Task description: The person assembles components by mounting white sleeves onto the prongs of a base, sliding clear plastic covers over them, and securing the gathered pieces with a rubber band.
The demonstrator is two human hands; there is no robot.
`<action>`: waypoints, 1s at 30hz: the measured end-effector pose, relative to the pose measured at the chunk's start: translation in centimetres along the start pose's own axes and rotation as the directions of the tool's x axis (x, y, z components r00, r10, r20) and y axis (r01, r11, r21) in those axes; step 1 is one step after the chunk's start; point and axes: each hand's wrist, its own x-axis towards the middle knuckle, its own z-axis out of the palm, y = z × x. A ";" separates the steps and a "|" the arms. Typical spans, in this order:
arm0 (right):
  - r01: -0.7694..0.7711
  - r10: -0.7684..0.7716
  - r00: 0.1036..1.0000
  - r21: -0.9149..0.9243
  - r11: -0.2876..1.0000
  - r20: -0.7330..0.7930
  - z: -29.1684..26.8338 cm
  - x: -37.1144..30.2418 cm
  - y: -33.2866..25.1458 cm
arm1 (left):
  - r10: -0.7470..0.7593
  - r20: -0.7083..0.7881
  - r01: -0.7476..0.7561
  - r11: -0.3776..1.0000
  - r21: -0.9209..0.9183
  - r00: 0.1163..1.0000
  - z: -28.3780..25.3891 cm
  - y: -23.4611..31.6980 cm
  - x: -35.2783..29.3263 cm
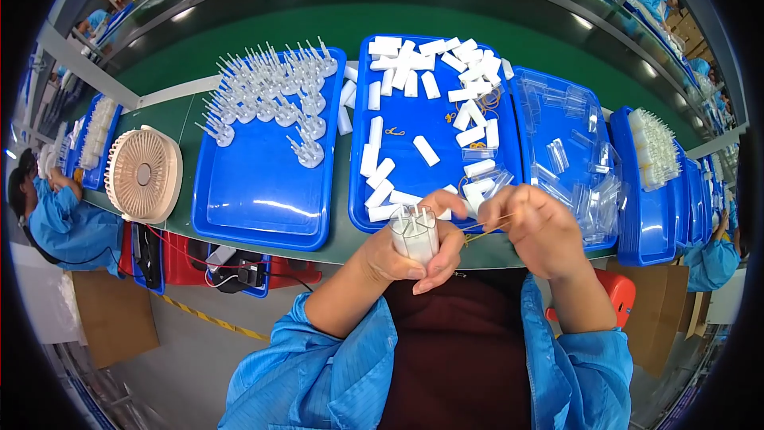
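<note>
My left hand is wrapped round an upright bundle of clear plastic pieces and white parts, held just off the near table edge. To its right, my right hand has its fingertips pinched on a thin yellowish rubber band, which stretches leftward toward the bundle. Whether the band loops round the bundle is hidden behind my left fingers. Just beyond both hands, a blue tray holds many small white blocks, loose rubber bands and a few clear pieces.
On the left, another blue tray carries rows of white pronged parts, beside a beige round fan. Clear plastic pieces fill a tray at right; stacked trays stand beyond. Co-workers in blue sit at both sides.
</note>
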 end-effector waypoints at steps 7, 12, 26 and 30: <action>-0.140 0.116 0.990 0.650 0.746 0.080 -2.5 -0.2 -2.2 | 0.137 -0.299 0.218 0.420 0.881 0.944 1.9 0.3 1.1; 0.274 0.055 0.883 -0.606 0.746 0.467 2.4 -0.3 -3.7 | 0.295 -0.420 0.476 -0.153 0.866 0.858 3.1 -0.6 2.1; 0.038 -0.071 0.996 0.439 0.898 0.060 -2.3 -3.3 3.3 | 0.537 -0.161 0.157 0.053 0.986 0.828 2.0 -1.8 2.5; -0.114 0.100 0.989 0.129 0.985 0.113 -1.9 -0.6 -0.1 | 0.435 0.086 0.129 -0.441 0.888 0.896 0.8 -2.1 2.3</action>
